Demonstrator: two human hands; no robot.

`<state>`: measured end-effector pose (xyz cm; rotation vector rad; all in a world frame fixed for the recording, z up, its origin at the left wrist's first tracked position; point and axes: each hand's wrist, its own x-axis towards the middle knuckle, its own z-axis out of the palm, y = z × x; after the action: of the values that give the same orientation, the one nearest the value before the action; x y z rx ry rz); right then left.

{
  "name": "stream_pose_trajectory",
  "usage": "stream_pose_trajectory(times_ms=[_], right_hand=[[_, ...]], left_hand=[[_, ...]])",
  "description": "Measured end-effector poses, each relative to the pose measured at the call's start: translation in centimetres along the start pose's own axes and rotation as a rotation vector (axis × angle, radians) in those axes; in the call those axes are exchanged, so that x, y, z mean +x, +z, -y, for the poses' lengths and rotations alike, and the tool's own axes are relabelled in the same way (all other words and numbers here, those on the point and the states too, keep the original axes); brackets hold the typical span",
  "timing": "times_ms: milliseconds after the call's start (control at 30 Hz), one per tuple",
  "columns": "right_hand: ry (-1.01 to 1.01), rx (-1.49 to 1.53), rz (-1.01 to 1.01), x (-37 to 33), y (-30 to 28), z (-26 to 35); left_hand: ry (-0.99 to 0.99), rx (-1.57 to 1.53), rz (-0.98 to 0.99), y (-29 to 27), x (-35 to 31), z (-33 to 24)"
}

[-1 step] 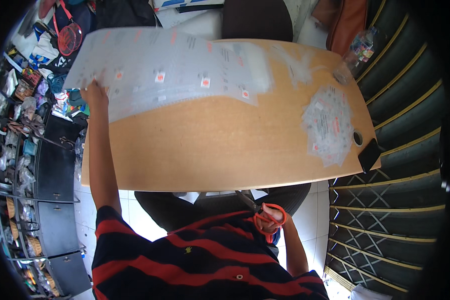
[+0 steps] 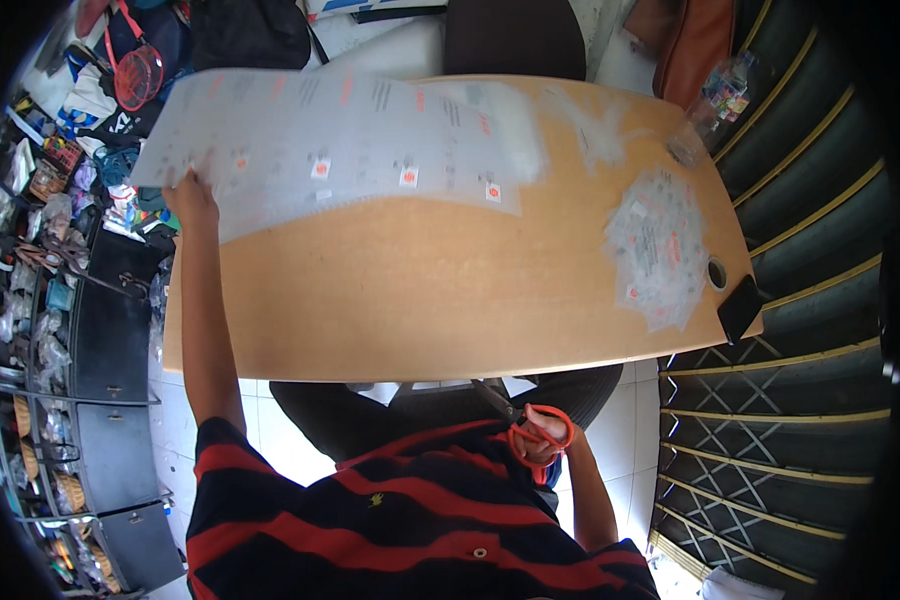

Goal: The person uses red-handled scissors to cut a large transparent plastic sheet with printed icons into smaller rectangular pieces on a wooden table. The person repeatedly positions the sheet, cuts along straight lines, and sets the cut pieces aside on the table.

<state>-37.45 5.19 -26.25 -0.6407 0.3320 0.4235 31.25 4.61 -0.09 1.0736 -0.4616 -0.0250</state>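
Note:
My left hand [image 2: 192, 197] pinches the near left edge of a translucent plastic sheet [image 2: 290, 130] printed with rows of red and grey marks. The sheet spans the far left half of the table, its left end raised and bowed past the tabletop. My right hand [image 2: 543, 438] is low, close to my body below the table's near edge, closed round red-handled scissors [image 2: 511, 410]. The dark blades point up and left, toward the table edge. A fanned pile of cut printed plastic pieces [image 2: 655, 250] lies on the right of the table.
The wooden table [image 2: 420, 300] bears a tape roll [image 2: 716, 273] and a black phone [image 2: 740, 310] at its right edge. Clear plastic scraps [image 2: 598, 135] and a plastic bottle [image 2: 710, 110] are at the far right. Cluttered shelves [image 2: 45, 330] stand left, a folding metal gate [image 2: 770, 430] right.
My left hand has shifted slightly down and right, and the raised left part of the sheet has sunk a little with it. My right hand and the scissors have stayed in place.

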Motion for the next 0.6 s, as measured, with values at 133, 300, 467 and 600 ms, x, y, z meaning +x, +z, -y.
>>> stream_pose_trajectory(times_ms=[133, 300, 467, 600], right_hand=[[-0.04, -0.054, -0.005, -0.3, 0.7, 0.3], [-0.067, -0.032, -0.027, -0.8, 1.5, 0.9], [-0.082, 0.01, 0.035, -0.2, 2.0, 0.8], [-0.056, -0.005, -0.063, -1.1, 2.0, -0.3]], left_hand=[[-0.13, 0.216, -0.027, -6.2, -6.1, 1.5], [-0.244, 0.646, -0.115, -7.6, -14.3, -3.6], [0.428, 1.224, -0.209, -9.4, -16.0, -4.7], [0.234, 0.898, 0.34, -2.9, -18.4, -3.6]])
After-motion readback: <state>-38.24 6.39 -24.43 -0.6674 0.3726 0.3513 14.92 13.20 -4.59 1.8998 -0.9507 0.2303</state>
